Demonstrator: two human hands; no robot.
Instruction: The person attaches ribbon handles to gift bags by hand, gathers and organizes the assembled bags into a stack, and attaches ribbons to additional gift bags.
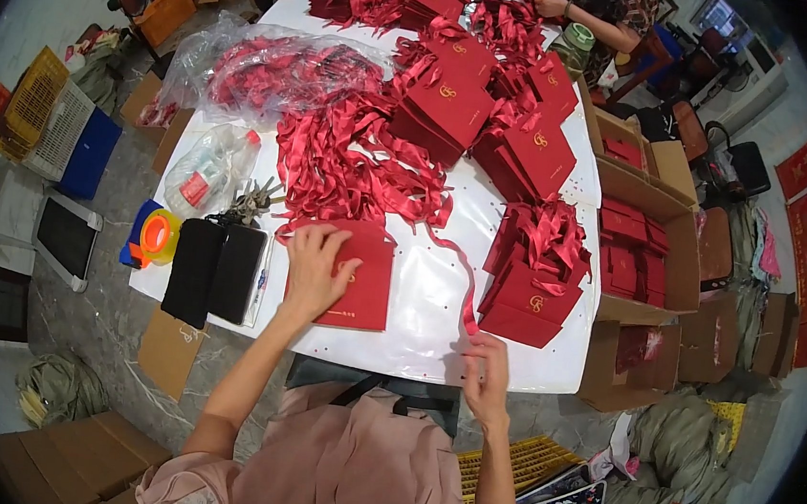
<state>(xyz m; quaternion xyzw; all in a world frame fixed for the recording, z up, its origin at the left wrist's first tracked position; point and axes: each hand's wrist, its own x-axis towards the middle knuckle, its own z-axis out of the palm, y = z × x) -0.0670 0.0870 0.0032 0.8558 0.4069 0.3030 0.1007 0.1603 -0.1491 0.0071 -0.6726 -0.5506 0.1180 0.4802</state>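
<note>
Red bag [362,292] flat on the tabletop [428,302], left hand [316,268] on top!
Its grip is spread, thumb and fingers apart, resting across the bag's face, while the right hand [486,370] has its grip together, clamped on the end of a red ribbon [470,306] near the tabletop's edge.

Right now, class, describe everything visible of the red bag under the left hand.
The red bag lies flat on the white tabletop, near the wearer's edge. It looks like stiff paper or card, with a gold emblem and small print near the bottom. The left hand rests spread on its left side. Red ribbons lie just beyond its top; whether they touch is unclear.
</note>
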